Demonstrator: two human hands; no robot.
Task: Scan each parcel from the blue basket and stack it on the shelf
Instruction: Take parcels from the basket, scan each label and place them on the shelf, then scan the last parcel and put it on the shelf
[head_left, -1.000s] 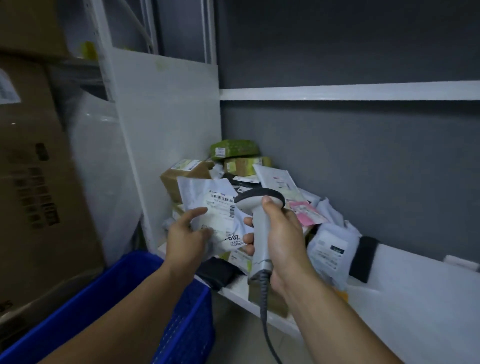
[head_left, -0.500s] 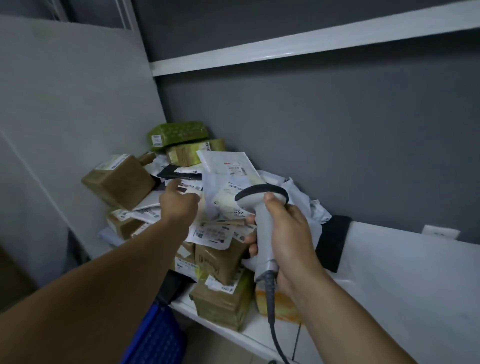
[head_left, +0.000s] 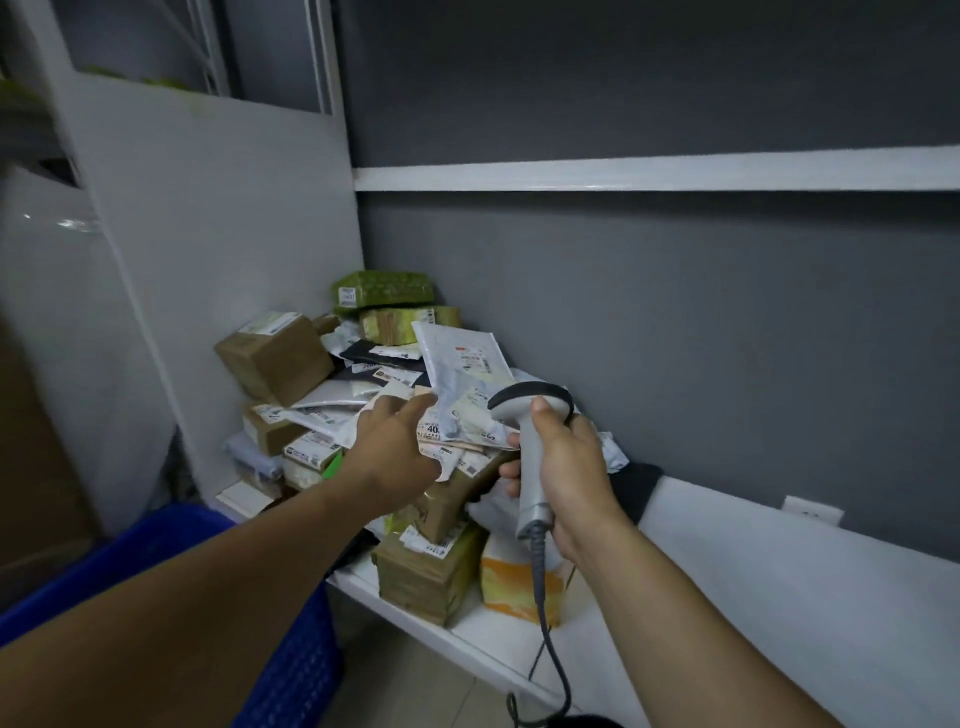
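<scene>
Basket (head_left: 291, 670) sits lower left, blue, below the shelf (head_left: 779, 582). Right hand (head_left: 566, 467) is wrapped tight round the scanner (head_left: 530, 457) (cord dangling down). Left hand (head_left: 395, 452) reaches over the parcels (head_left: 363, 415), fingers loosely spread, holding nothing. Behind, a white mailer (head_left: 462, 358) tops the pile in the shelf's corner.

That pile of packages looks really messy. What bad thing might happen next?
1. The parcel pile is heaped unevenly, with the grey mailer bag leaning on top; a nudge from the left hand might send parcels sliding off the shelf.
2. The scanner in the right hand trails a cable past the shelf edge, where it might snag.
</scene>
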